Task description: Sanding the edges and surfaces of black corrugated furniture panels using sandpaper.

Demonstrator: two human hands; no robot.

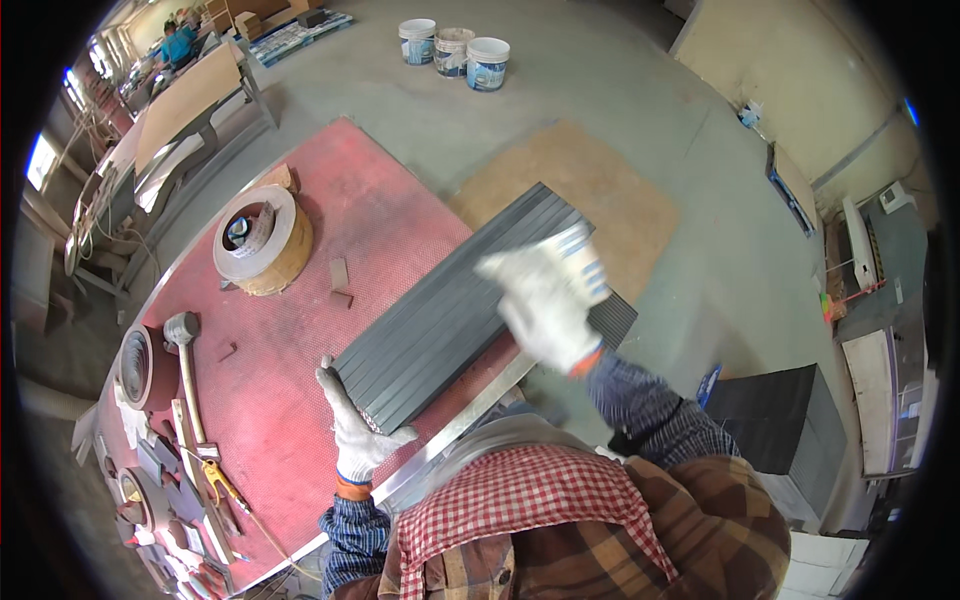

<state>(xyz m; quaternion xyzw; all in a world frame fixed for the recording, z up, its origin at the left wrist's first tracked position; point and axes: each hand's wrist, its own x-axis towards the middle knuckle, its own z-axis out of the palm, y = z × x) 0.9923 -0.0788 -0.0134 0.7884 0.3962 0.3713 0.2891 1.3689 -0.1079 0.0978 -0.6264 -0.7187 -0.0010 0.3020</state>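
A dark grey striped panel point(480, 305) lies on the red table point(380, 215) mid-frame. White gloves cover the left hand point(355, 425) and right hand point(545, 295). Red-and-white checked cloth point(520, 510) at bottom; white-and-blue buckets point(455, 48) at top.

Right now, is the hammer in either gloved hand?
No: the hammer lies on the red table, while both hands rest on the dark ribbed panel.

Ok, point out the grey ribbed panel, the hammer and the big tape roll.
grey ribbed panel point(440, 320): head view, middle of its ribbed top face.
hammer point(181, 328): head view, on its metal head.
big tape roll point(290, 240): head view, on its outer wound side.
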